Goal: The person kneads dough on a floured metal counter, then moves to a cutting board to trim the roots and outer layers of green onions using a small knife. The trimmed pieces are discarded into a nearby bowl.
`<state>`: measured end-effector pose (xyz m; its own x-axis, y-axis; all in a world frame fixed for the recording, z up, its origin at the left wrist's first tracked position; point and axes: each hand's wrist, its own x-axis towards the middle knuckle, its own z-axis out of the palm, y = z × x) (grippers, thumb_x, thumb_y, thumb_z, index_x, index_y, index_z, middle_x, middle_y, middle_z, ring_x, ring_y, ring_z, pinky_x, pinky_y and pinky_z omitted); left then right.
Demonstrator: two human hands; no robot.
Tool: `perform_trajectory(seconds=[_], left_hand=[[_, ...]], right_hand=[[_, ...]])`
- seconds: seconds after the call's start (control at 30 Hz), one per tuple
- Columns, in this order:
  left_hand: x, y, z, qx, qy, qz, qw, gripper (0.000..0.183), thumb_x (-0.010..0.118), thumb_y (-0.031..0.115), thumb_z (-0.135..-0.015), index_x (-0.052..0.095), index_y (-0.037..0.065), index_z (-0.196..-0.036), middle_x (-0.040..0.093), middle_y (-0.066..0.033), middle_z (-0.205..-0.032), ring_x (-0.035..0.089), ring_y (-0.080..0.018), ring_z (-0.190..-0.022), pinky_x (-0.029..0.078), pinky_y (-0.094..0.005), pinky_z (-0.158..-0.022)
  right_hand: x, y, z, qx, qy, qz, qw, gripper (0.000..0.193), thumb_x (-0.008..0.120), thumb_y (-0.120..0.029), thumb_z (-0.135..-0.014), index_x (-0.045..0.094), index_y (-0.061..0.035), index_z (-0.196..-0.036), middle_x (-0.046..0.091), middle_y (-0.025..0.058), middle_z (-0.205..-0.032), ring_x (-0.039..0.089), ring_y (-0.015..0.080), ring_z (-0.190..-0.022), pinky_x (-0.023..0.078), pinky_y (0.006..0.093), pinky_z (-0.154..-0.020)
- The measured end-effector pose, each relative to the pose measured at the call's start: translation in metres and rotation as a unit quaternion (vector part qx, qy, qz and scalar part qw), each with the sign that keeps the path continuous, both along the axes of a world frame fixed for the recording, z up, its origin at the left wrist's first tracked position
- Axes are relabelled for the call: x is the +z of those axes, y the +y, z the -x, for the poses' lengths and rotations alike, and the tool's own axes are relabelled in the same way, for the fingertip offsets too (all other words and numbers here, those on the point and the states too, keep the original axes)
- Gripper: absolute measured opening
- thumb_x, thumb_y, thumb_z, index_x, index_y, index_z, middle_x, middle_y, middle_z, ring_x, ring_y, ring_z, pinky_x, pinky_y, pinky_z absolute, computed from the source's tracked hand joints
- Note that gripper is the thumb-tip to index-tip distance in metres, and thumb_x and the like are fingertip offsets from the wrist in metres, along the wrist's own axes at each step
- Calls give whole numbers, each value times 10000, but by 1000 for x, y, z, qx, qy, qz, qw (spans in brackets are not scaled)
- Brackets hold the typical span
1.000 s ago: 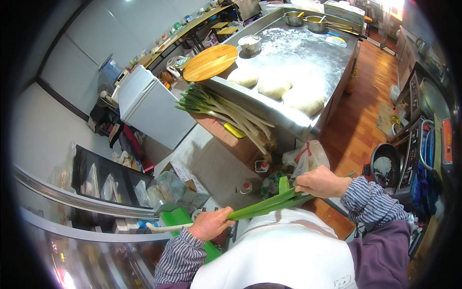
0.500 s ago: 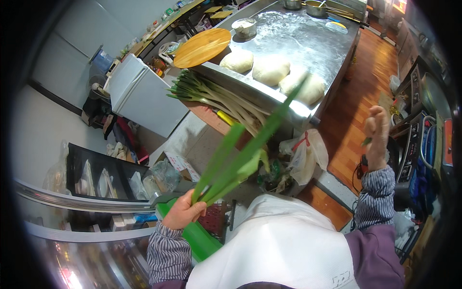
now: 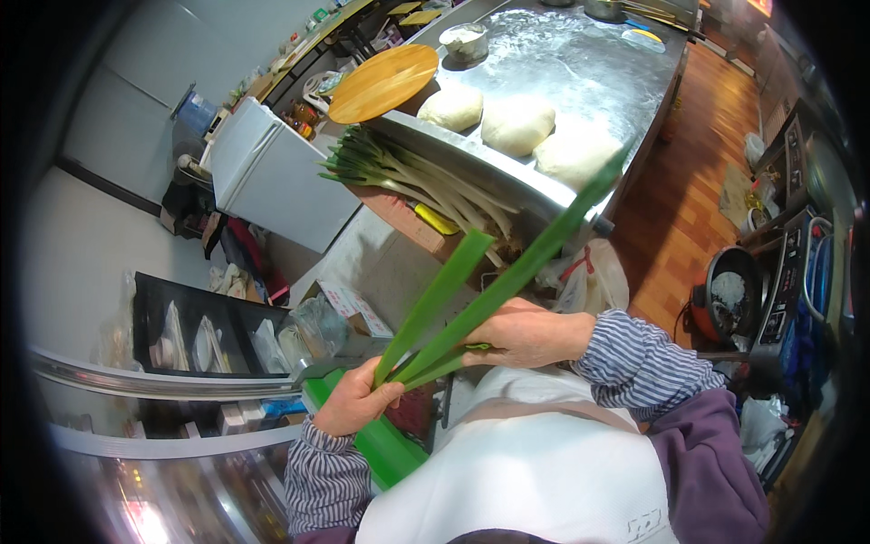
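Observation:
In front of my apron, my left hand (image 3: 355,401) is closed round the lower part of a scallion (image 3: 512,288), whose long green leaves fan up and away to the right. Bent inward from the right, my right hand (image 3: 530,334) has its fingers closed at a lower green leaf of that scallion, just behind the tall leaf. Its fingertips are partly covered by the leaves. Farther off, a bundle of scallions (image 3: 433,181) lies with green tops to the left on a ledge against the worktable. A yellow-handled tool (image 3: 437,219) pokes out beside the bundle.
Several dough lumps (image 3: 517,122) rest on the floured metal worktable (image 3: 580,63), near a metal bowl (image 3: 465,42) and a round wooden board (image 3: 384,83). A tied plastic bag (image 3: 594,276) hangs below the table corner. A green bin (image 3: 388,446) stands by my left forearm, a dark pot (image 3: 728,288) at right.
My right hand has come from far out on the right, where a scrap of green showed in it, inward to the scallion. The left hand keeps its hold, almost still.

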<state>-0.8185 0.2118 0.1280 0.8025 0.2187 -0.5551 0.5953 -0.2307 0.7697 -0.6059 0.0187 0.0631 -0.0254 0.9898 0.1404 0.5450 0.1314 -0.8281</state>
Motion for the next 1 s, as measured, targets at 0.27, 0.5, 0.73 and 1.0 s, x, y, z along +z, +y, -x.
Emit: perform_trajectory(seconds=[0.27, 0.5, 0.73, 1.0], left_hand=[[-16, -7, 13, -61, 64, -22, 996, 258, 586, 128, -928, 554, -3, -1147, 601, -29, -792, 569, -94, -708, 471, -256, -639], [-35, 1, 24, -9, 38, 22, 999, 300, 578, 134, -932, 525, 4, -1197, 594, -12, -745, 512, -76, -613, 419, -235, -551], [-43, 25, 49, 151, -18, -42, 987, 242, 574, 118, -946, 531, 9, -1158, 586, -19, -742, 499, -69, -600, 384, -215, -490], [-35, 82, 71, 323, -382, -83, 862, 275, 513, 229, -1000, 525, -2, -1149, 571, -60, -810, 502, -110, -611, 412, -228, -537]], right_hand=[[-38, -35, -10, 8, -48, 189, 981, 277, 551, -258, -944, 634, -42, -1096, 652, 173, -1000, 637, 306, -915, 507, 382, -836], [-70, -34, 3, -176, 139, 122, 967, 171, 562, -173, -932, 624, -23, -987, 631, 160, -899, 631, 261, -844, 502, 349, -780], [-113, -1, -7, -482, 500, -101, 712, 246, 499, -250, -996, 530, -89, -813, 468, -29, -677, 370, 59, -538, 273, 222, -473], [-237, 43, -16, -611, 270, -64, 741, 266, 562, -283, -970, 558, -25, -906, 573, 62, -764, 528, 157, -716, 453, 324, -685]])
